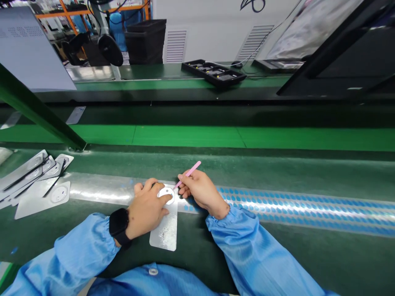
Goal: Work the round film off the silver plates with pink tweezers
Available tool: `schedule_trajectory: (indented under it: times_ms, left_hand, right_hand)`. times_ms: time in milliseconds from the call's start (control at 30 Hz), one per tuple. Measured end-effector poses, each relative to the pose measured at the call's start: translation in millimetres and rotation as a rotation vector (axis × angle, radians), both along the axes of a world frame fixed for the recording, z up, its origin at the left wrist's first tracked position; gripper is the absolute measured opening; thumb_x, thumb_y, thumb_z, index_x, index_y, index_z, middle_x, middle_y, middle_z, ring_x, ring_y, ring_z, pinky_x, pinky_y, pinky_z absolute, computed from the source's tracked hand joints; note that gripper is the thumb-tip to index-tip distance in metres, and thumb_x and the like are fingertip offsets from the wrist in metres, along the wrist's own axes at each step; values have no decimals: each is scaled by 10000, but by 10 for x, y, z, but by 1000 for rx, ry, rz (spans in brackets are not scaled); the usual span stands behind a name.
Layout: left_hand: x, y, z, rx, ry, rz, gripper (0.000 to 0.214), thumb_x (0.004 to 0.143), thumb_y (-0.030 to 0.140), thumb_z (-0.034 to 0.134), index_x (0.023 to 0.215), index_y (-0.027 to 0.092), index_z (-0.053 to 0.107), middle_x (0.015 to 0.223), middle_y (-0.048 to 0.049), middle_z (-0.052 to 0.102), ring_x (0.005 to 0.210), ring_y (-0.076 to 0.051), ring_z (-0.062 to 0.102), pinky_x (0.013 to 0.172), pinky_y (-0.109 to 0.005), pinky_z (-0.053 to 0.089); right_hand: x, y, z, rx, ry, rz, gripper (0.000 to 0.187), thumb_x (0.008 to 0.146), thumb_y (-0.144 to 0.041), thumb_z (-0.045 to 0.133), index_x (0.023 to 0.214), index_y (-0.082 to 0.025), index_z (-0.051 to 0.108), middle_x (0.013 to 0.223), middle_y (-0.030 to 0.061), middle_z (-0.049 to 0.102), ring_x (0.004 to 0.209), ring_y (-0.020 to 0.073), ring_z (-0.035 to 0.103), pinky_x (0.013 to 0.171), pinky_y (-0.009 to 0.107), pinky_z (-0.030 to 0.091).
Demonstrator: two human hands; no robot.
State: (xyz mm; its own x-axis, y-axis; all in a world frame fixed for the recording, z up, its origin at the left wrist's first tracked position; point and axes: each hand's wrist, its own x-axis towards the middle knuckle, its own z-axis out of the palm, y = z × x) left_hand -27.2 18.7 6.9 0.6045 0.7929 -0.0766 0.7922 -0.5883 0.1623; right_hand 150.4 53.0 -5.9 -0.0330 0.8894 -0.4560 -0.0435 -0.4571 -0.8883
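Resting our open left hand (146, 209) on a round white disc (166, 194) on a metal card (163, 232) on the bench (277, 172), we grip pink tweezers (188, 174) in our right hand (200, 193), tips just beside the disc.

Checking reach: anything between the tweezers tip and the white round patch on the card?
Nothing visible in the gap: the pink tweezers in the right hand end right by the edge of the white round patch. The left hand does cover the patch's lower part, with its thumb lying across it.
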Motion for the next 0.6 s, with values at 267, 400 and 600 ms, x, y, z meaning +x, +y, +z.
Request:
schedule_trajectory:
  times_ms: [267, 400, 600]
  left_hand:
    - [36, -46, 11, 12, 34, 5, 315, 801, 330, 679, 1110, 298, 626, 1245, -81, 550, 1162, -327, 398, 819, -472, 346]
    - [55, -55, 34, -2, 44, 12, 324, 799, 307, 679, 1119, 291, 625, 1241, -89, 552, 1142, -332, 407, 813, -477, 352]
    - [49, -68, 25, 14, 32, 21, 334, 797, 293, 677, 1126, 274, 620, 1241, -92, 551, 1136, -328, 411, 817, -468, 354]
  right_hand:
    - [4, -3, -28, 28, 21, 14, 197, 798, -181, 604, 612, -150, 546, 399, -23, 576, 327, 83, 528, 329, 154, 431]
    - [6, -1, -41, 38, 2, 34, 199, 810, -188, 593, 620, -148, 548, 406, -21, 581, 329, 82, 528, 333, 156, 433]
    - [-1, 0, -6, 33, 0, 29, 225, 829, -152, 562, 605, -152, 541, 389, -23, 566, 321, 83, 520, 329, 155, 426]
